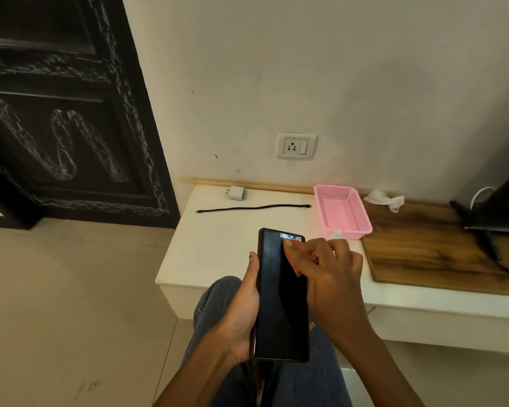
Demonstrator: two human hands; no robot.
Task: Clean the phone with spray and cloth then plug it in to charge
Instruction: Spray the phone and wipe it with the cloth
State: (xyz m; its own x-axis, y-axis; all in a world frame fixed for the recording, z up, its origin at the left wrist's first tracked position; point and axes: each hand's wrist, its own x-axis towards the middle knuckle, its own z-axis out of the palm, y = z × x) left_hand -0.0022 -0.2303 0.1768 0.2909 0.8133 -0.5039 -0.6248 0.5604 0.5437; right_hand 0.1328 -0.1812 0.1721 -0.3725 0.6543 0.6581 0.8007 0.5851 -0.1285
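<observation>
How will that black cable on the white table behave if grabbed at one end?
The black cable is thin and slightly bowed, so it will probably droop and trail. It looks light and should slide easily on the smooth white table.

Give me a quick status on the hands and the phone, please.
Left hand grips phone over the lap. Right hand curled, fingertip on the screen's top. Cable and adapter unplugged on white shelf. Nothing blocking.

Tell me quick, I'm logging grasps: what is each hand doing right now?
Left hand: grips the phone by its edge.
Right hand: fingers curled, a fingertip on the phone's top; something whitish beyond it, holding unclear.
</observation>
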